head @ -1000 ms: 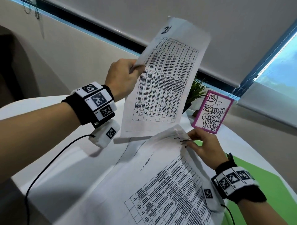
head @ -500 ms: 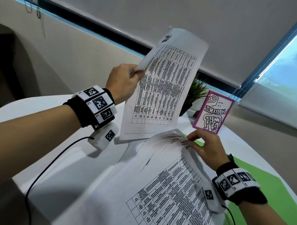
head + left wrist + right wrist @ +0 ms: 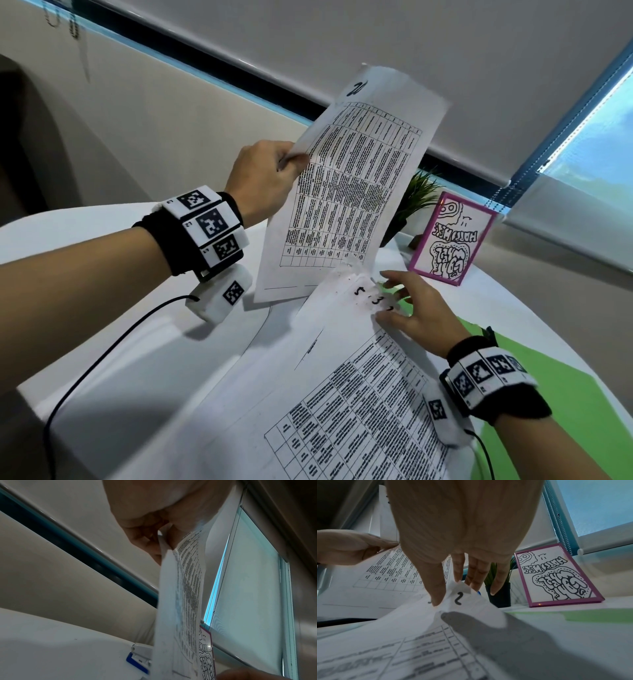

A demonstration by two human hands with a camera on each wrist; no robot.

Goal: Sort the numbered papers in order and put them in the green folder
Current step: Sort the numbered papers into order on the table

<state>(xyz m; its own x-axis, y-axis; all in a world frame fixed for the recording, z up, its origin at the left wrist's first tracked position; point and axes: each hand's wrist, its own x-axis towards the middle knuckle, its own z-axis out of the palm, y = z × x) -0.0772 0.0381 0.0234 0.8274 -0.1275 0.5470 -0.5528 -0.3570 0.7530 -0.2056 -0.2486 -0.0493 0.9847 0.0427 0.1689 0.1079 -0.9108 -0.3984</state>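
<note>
My left hand [image 3: 291, 161] pinches the left edge of a printed sheet [image 3: 349, 192] and holds it upright above the table; a handwritten number beginning with 2 marks its top. The left wrist view shows the same pinch of my left hand [image 3: 161, 539] on the sheet [image 3: 185, 588] edge-on. My right hand [image 3: 390, 301] rests with straight, spread fingers on the fanned corners of the paper stack [image 3: 342, 394], where 5, 3 and 2 are written. In the right wrist view my right hand [image 3: 452, 591] touches the curled corner marked 2 on the stack [image 3: 436, 642]. The green folder [image 3: 548, 394] lies at the right, partly under the stack.
A pink-framed drawing [image 3: 452, 240] and a small potted plant [image 3: 418, 195] stand at the table's far side by the window. A black cable [image 3: 102, 349] runs across the white table [image 3: 85, 394] at the left. A white and blue stapler-like object [image 3: 139, 654] lies behind the raised sheet.
My right hand went from pinching the stack's corner to spreading its fingers over the fanned corners, and more numbers now show. The left hand's raised sheet has hardly moved.
</note>
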